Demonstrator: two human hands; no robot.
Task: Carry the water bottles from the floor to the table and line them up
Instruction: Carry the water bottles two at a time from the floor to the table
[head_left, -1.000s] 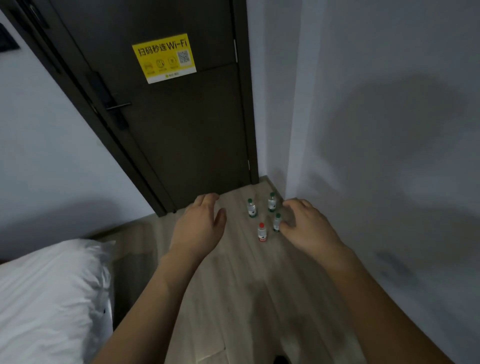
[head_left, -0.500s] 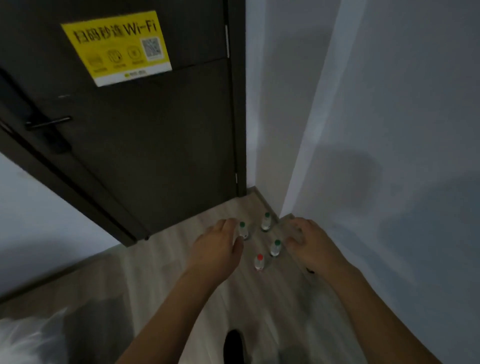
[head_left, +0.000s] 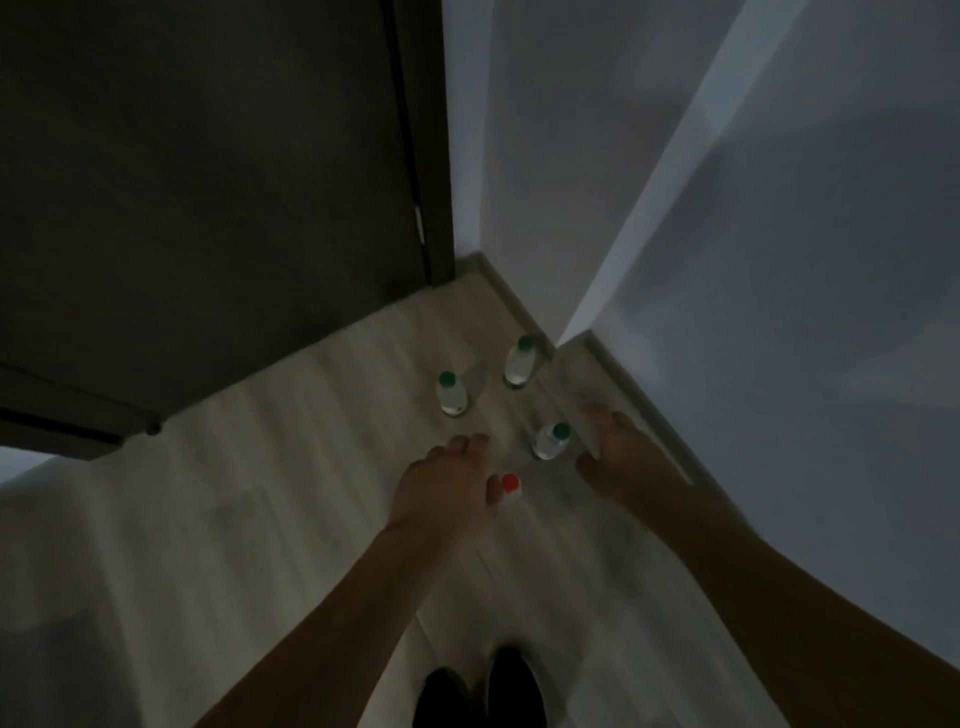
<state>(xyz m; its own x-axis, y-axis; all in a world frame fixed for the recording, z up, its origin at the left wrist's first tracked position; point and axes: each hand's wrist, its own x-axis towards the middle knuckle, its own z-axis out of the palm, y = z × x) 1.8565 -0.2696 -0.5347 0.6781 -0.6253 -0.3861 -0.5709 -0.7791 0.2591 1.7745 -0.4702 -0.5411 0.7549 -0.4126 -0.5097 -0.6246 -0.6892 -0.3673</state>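
Several small clear water bottles stand upright on the pale wood floor near a wall corner. Green caps top the far left bottle (head_left: 451, 394), the far right bottle (head_left: 519, 360) and the near right bottle (head_left: 551, 440). A red-capped bottle (head_left: 510, 487) stands nearest me. My left hand (head_left: 444, 486) hovers just left of the red-capped bottle, thumb beside its cap, fingers relaxed. My right hand (head_left: 621, 460) spreads open just right of the near green-capped bottle. Neither hand holds anything. No table is in view.
A dark door (head_left: 218, 208) fills the upper left, its frame meeting the floor. White walls with a projecting corner (head_left: 571, 332) and skirting board close in the right side. My dark shoes (head_left: 483, 691) show at the bottom.
The view has dropped and come closer to the floor; the yellow sign left the frame. Both hands have lowered toward the nearest bottles.
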